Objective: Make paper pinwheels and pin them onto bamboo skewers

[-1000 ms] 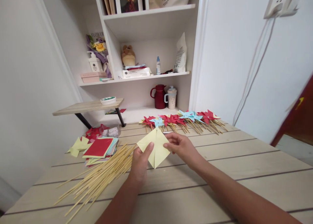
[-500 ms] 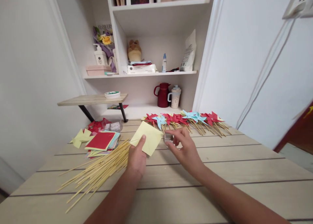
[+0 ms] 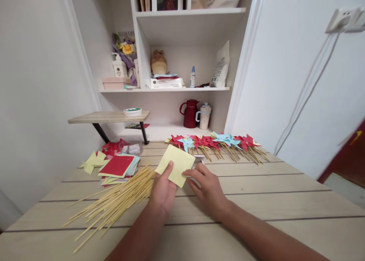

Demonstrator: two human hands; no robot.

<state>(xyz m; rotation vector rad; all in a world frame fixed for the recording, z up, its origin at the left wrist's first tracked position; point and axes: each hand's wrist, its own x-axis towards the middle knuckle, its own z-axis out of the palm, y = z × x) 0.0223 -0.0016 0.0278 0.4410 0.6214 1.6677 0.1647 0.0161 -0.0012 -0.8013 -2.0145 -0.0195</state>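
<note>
A square sheet of pale yellow paper (image 3: 177,163) is held up over the table, its face toward me. My left hand (image 3: 164,186) grips its lower left side, thumb on the front and the other fingers behind. With thumb and index finger, my right hand (image 3: 207,188) pinches the sheet's lower right edge. Behind the right hand sits a small clear container (image 3: 199,160), partly hidden. Just left of my left hand lies a loose bundle of thin wooden sticks (image 3: 122,198).
A stack of coloured paper squares (image 3: 117,166) lies at the left, beside a yellow pinwheel (image 3: 93,161) and a clear box (image 3: 132,148). Finished pinwheels on sticks (image 3: 205,141) line the back of the table. A small raised shelf (image 3: 107,117) stands at the back left.
My right hand has moved left and down and now pinches the paper's edge. The paper has turned and shifted slightly right in my left hand. The camera view has tilted up slightly.
</note>
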